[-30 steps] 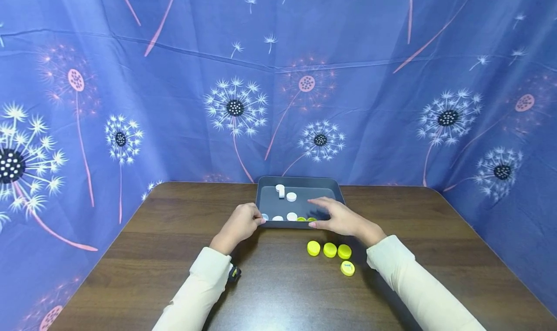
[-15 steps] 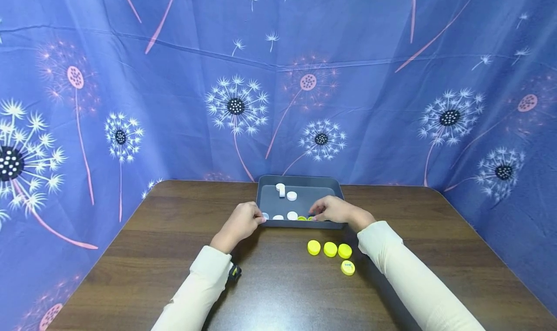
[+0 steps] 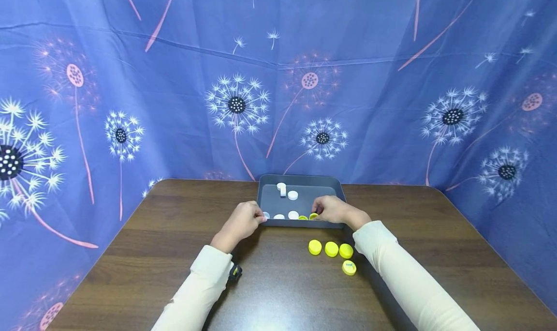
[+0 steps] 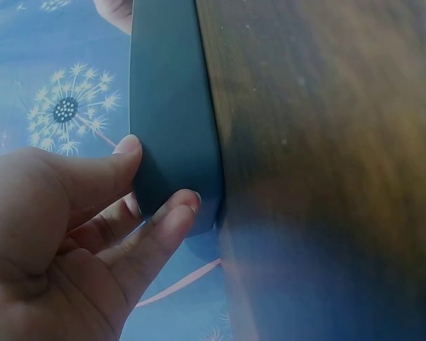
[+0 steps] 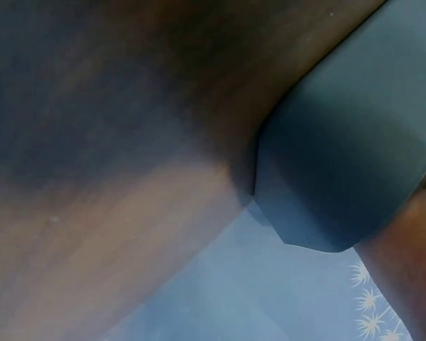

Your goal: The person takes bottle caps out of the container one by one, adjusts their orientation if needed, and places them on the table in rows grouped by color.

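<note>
At the back of the table lies a dark grey tray (image 3: 273, 205) holding white bottle caps and two yellow ones. My left hand (image 3: 241, 221) grips the tray's near left corner; in the left wrist view the thumb touches the rim and the fingers (image 4: 172, 220) lie along the outer wall. My right hand (image 3: 332, 209) reaches over the near right wall and pinches a tilted yellow bottle cap (image 3: 313, 216). Its fingertips are partly hidden, and the right wrist view shows mostly the tray's outer corner (image 5: 341, 170). Another yellow cap (image 3: 303, 218) lies just left of the pinched one.
Several yellow bottle caps (image 3: 331, 249) lie on the wooden table (image 3: 183, 224) in front of the tray, one of them (image 3: 349, 267) closer to me with a printed mark. White caps (image 3: 293, 195) are scattered in the tray. A blue dandelion-print cloth (image 3: 278, 98) hangs behind the table.
My right hand, earlier spread above the tray's near right edge, has come down inside and closed on a yellow cap, which now stands tilted. The left hand keeps its place at the corner.
</note>
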